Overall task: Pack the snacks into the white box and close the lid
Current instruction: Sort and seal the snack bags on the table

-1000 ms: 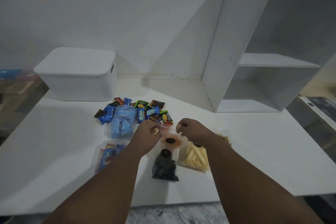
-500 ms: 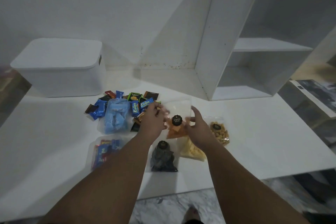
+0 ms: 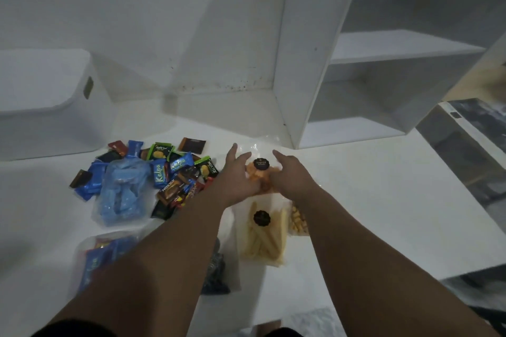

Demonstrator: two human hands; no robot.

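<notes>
The clear bag of orange snacks (image 3: 256, 175), with a round black label, lies on the white table between my hands. My left hand (image 3: 232, 176) touches its left side and my right hand (image 3: 291, 176) its right side, fingers of both stretched forward. Nearer me lie a bag of yellow sticks (image 3: 264, 238), a bag of small yellow pieces (image 3: 298, 223) partly under my right forearm, and a dark snack bag (image 3: 216, 273) half hidden by my left arm. The white box (image 3: 41, 107) stands at the far left with its lid on.
A pile of small wrapped sweets (image 3: 175, 172), a blue plastic bag (image 3: 123, 195) and a clear bag of blue and red packets (image 3: 95, 254) lie left of my arms. A white shelf unit (image 3: 306, 76) stands behind the hands. The table's right edge (image 3: 465, 200) drops off.
Both hands have carried the orange snack bag away from me, beyond the yellow sticks bag, and their fingers have straightened out. The view has swung right and closer.
</notes>
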